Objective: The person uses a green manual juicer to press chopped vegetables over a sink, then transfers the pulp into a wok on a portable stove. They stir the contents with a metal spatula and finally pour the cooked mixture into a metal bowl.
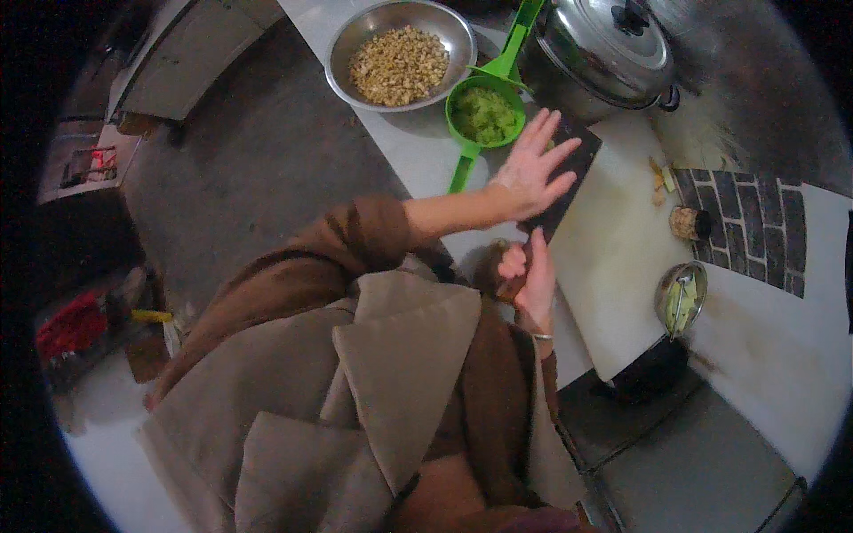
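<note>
My right hand (535,286) grips the handle of a broad dark-bladed cleaver (586,143), thumb stretched along it toward the blade. My left hand (533,170) lies palm down over the flat of the blade, fingers spread, and seems to touch it. A little green matter shows by its fingertips. Just left of the blade is a green plastic strainer (464,166) holding finely chopped green vegetable (485,114). A second green plastic utensil (510,56) adjoins its far rim. The blade overlaps the far left edge of a white cutting board (613,220).
A steel bowl (336,73) of chopped tan pieces stands beyond the strainer. A lidded steel pot (603,50) is at the back. Right of the board are a small jar (686,223), a steel bowl (701,283) with pale green slices and a utensil, and a brick-patterned panel (750,233).
</note>
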`<state>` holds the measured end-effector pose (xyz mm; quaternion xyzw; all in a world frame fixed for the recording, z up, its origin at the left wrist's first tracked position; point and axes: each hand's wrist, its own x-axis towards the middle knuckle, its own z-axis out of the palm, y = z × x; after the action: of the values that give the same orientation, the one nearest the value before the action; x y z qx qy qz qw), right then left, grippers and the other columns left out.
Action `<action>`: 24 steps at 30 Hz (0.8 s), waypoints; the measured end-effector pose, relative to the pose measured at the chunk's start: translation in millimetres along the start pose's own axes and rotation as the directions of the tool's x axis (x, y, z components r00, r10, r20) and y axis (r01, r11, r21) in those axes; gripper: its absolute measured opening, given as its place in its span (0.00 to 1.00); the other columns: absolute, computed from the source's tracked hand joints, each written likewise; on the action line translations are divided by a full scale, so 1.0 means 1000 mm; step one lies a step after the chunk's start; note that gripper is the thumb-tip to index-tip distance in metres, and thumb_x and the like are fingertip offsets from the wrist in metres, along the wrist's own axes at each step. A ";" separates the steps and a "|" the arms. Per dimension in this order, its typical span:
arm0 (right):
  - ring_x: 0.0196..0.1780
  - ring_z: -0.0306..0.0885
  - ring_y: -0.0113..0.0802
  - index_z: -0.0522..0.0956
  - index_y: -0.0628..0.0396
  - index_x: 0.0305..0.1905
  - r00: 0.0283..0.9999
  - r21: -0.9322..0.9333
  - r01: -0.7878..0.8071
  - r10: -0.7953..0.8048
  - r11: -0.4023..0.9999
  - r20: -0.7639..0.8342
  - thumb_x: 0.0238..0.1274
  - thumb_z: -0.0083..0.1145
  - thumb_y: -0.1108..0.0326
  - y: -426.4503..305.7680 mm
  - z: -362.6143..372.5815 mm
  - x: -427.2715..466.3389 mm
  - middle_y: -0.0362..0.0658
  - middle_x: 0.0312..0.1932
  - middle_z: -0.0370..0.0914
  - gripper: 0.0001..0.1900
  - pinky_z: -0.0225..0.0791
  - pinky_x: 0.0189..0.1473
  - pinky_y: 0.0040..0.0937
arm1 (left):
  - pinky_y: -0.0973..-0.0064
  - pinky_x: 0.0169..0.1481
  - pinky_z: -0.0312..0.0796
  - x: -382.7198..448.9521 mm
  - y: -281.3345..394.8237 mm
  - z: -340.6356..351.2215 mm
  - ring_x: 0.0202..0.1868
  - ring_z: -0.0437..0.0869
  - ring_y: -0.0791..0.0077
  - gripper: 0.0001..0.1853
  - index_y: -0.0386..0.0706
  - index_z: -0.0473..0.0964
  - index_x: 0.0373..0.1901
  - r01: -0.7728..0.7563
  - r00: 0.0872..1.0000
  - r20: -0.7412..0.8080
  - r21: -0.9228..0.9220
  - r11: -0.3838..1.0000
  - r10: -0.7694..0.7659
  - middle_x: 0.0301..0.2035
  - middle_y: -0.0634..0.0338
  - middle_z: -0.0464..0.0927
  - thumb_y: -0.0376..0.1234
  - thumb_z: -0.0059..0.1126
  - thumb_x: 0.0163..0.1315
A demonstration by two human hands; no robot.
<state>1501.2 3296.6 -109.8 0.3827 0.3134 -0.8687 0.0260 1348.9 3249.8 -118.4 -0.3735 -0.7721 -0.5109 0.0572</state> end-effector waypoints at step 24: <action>0.18 0.56 0.20 0.71 0.57 0.43 0.979 0.064 -0.206 0.206 0.976 0.008 0.66 0.51 0.55 0.002 0.096 0.008 0.33 0.17 0.59 0.15 0.54 0.20 0.22 | 0.49 0.71 0.37 0.007 -0.144 -0.101 0.68 0.41 0.37 0.24 0.67 0.60 0.65 -0.280 0.858 0.478 0.129 0.951 0.188 0.67 0.38 0.45 0.53 0.27 0.69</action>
<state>1433.8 3242.4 -66.6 0.4134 0.2439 -0.8711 0.1037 1222.9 3140.6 -175.0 -0.5678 -0.7582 -0.3191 -0.0292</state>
